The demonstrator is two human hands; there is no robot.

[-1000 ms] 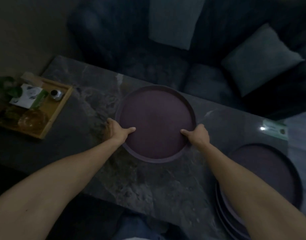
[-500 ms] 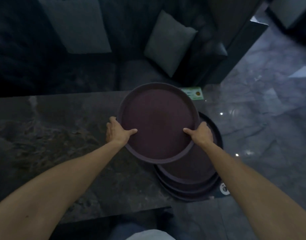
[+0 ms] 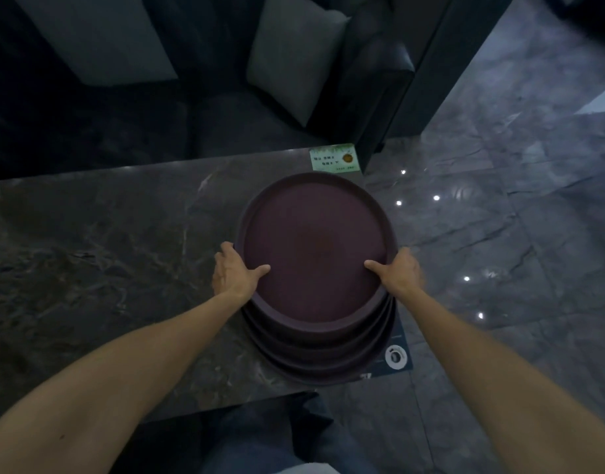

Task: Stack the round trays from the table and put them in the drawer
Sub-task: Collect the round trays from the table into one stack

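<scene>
Gripping opposite sides of the rim, the left hand [image 3: 234,276] and right hand [image 3: 398,275] clasp the top round dark-maroon plastic tray [image 3: 314,249], thumbs lying inside it. It sits over the stack of matching round trays [image 3: 323,359] at the right end of the dark marble table [image 3: 99,254], near its front corner. Stiff, smooth and probably fairly light, the trays could slide; lifting from under the lowest rim looks safest.

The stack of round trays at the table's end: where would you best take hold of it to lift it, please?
Probably under the bottom tray's rim of the stack, at opposite sides, coming in from left and right as the left hand and right hand grip the top tray; the wide, shallow trays offer no handles.
</scene>
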